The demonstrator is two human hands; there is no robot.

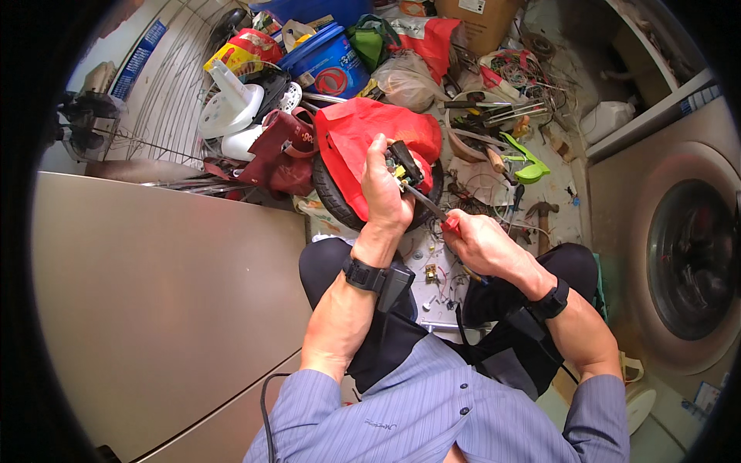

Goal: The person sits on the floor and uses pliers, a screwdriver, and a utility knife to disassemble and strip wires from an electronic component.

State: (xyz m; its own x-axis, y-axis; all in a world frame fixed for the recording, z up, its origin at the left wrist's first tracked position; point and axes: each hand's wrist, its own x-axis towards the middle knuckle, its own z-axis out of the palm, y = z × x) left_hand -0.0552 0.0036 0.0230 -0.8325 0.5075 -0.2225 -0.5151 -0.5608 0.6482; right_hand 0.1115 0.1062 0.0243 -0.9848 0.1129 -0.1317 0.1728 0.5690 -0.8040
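Note:
My left hand [386, 189] is raised in front of the red bag, thumb up, its fingers wrapped round a small black device [404, 162] with yellow parts at its lower end. My right hand [486, 241] grips the red handle of what looks like a screwdriver [429, 204]. Its dark shaft points up and left, the tip meeting the device beside my left palm. Exactly where the tip touches is too small to tell. Behind my left hand, a red bag [347, 131] covers a black tyre [333, 197]. A small circuit board [431, 273] and several loose screws lie on the floor between my legs.
A hammer [543, 224], bright green pliers-like tool [528, 163] and tangled wires [532, 73] lie to the right. A blue bucket [328, 62] and maroon bag [282, 154] stand at the back left. A washing machine [664, 247] flanks my right, a beige cabinet [170, 301] my left.

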